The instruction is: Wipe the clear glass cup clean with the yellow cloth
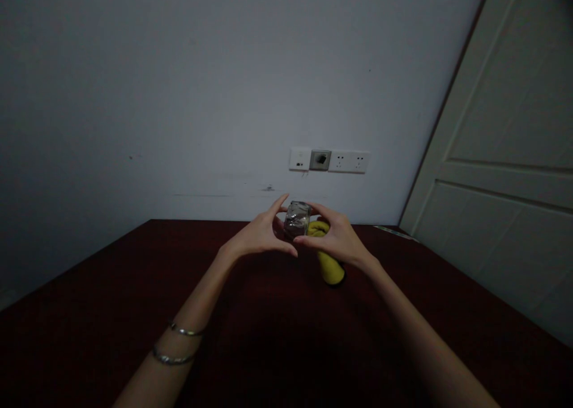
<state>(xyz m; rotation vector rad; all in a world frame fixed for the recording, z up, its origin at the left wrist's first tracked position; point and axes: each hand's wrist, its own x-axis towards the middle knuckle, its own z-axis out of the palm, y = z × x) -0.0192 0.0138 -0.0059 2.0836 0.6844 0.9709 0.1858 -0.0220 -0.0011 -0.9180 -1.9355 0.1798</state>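
Note:
A small, clear, shiny glass-like cup (297, 218) is raised over the table between my two hands. My right hand (333, 236) grips it from the right, thumb low in front and fingers along the upper side. To its left, my left hand (262, 232) is spread, thumb and forefinger wide apart; contact with the cup cannot be made out. Behind and below my right hand lies a yellow, soft-looking object (331, 269) with a dark edge, partly hidden by that hand. What the cup contains, if anything, is too dim to tell.
The dark red table (277, 330) runs back to a pale wall (215, 98). Sockets and switches (349, 161) are set in the wall above the table's back edge. A white panelled door (505, 157) stands at the right, and a thin flat strip (396, 233) lies near the back right corner.

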